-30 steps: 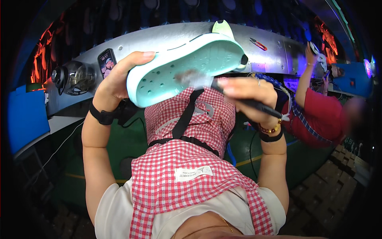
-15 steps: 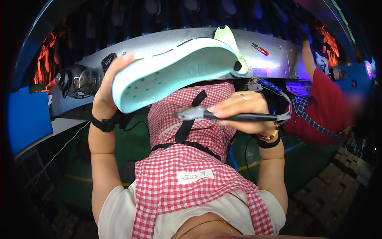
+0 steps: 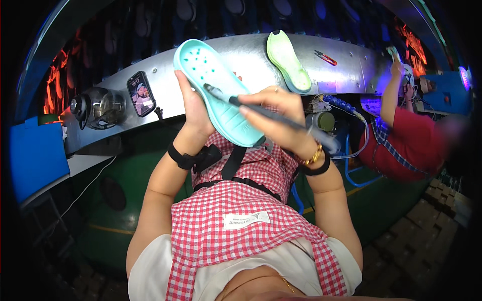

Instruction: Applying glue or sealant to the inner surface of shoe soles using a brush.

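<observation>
Left hand [image 3: 196, 110] clasping the turquoise shoe sole [image 3: 221, 79] over the metal workbench [image 3: 251, 56]'s near edge, right hand [image 3: 285, 106] clamped round a black-handled brush [image 3: 235, 101] above it!

- I get bright glare off the worktop [image 3: 246, 55]; the floor [image 3: 135, 173] is dim.
- Red-orange glow [image 3: 53, 90] at both sides, violet light [image 3: 465, 83] at right.
- Motion blurs the brush [image 3: 273, 116].
- Fisheye bends my edges into black.

1 head-worn fisheye view faces down, close above the checked apron [image 3: 216, 203].
</observation>
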Demonstrator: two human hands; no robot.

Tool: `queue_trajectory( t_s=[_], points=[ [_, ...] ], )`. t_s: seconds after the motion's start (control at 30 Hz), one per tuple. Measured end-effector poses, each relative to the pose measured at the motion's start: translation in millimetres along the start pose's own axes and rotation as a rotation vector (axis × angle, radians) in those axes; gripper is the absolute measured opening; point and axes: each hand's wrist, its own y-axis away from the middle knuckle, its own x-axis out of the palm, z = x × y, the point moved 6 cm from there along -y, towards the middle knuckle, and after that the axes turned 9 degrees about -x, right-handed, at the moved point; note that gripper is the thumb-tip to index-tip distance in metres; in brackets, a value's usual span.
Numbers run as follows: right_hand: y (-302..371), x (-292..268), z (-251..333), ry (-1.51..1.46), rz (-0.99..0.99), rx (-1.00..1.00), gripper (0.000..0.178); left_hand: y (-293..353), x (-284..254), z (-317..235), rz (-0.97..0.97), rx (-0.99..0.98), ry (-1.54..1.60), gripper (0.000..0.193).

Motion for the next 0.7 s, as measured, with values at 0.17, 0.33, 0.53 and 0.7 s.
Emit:
queue_trajectory(
  t_s=[0.17, 0.33, 0.53, 0.7],
  points=[
    [4, 3, 31, -0.105, 0.350, -0.076, 0.019, 8, -4, -28, -0.053, 0.140, -0.063, 0.089],
    [-8, -20, 11, -0.148, -0.008, 0.179, 0.017, 5, 6, -16, 0.094, 0.072, 0.004, 0.091],
    [-5, 3, 33, -0.372, 0.284, 0.005, 0.022, 10, 14, -35, 0.078, 0.272, -0.001, 0.088],
    [-2, -6, 17, -0.259, 0.261, 0.093, 0.022, 13, 10, -45, 0.004, 0.269, -0.010, 0.088]
  ],
)
